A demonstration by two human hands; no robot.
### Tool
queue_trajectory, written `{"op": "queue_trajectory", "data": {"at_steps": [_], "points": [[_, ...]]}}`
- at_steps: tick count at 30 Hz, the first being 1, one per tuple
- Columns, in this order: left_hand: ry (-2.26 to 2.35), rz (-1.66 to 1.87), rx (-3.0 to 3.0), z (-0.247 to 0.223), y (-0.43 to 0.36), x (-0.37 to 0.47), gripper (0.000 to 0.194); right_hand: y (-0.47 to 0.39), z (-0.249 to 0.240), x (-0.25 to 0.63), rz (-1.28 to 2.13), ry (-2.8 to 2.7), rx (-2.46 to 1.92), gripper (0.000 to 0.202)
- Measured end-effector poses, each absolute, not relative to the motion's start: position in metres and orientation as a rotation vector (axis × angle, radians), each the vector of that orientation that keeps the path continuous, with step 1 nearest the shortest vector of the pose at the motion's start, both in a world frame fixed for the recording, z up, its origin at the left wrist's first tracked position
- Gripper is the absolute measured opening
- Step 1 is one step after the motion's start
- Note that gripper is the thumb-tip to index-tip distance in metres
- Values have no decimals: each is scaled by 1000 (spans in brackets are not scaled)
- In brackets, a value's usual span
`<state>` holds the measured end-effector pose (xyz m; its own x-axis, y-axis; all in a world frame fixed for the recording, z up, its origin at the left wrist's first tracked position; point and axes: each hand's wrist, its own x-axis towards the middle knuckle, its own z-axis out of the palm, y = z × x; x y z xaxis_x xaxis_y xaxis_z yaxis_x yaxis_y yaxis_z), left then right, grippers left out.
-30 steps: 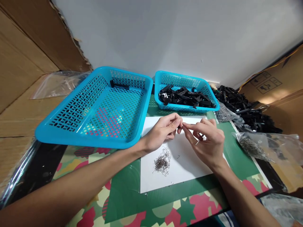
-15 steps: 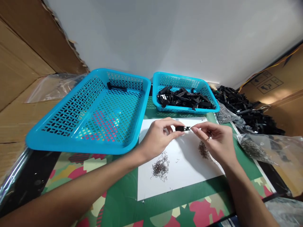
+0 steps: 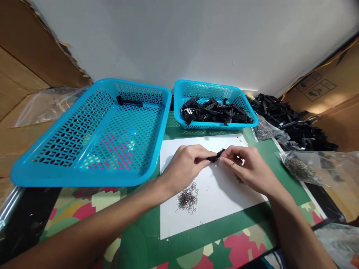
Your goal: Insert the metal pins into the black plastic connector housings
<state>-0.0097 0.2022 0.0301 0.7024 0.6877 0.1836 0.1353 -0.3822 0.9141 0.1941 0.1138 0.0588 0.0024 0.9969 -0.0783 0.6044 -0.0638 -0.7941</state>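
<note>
Over the white sheet (image 3: 179, 220), my left hand (image 3: 186, 164) pinches a small black plastic part (image 3: 213, 158) by its left end. My right hand (image 3: 246, 162) is closed at the part's other end, thumb and forefinger touching it. A thin metal piece (image 3: 233, 164) shows among the right fingers; its exact shape is too small to make out. Below my left hand lies a pile of small bent wire springs (image 3: 187, 198). A second pile (image 3: 239, 178) on the right is mostly covered by my right hand.
A large blue basket (image 3: 153, 157) at left holds one black part (image 3: 129, 101). A smaller blue basket (image 3: 215, 126) behind the sheet is full of black parts. Black parts heap (image 3: 305, 130) at far right, near plastic bags (image 3: 298, 168) of small metal pieces. A wall (image 3: 179, 41) rises behind.
The black part has turned from level to slanted, its right end higher. My right hand has moved left, closer to my left hand. The view has shifted slightly.
</note>
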Motion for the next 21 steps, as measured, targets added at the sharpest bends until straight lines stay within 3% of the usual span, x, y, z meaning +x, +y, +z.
{"op": "queue_trajectory", "data": {"at_steps": [12, 21], "points": [[731, 790, 1810, 34, 198, -9, 22, 112, 54, 189, 494, -1828, -1464, 7], [707, 980, 1829, 35, 195, -12, 22, 109, 50, 184, 142, -1853, -1190, 15]]}}
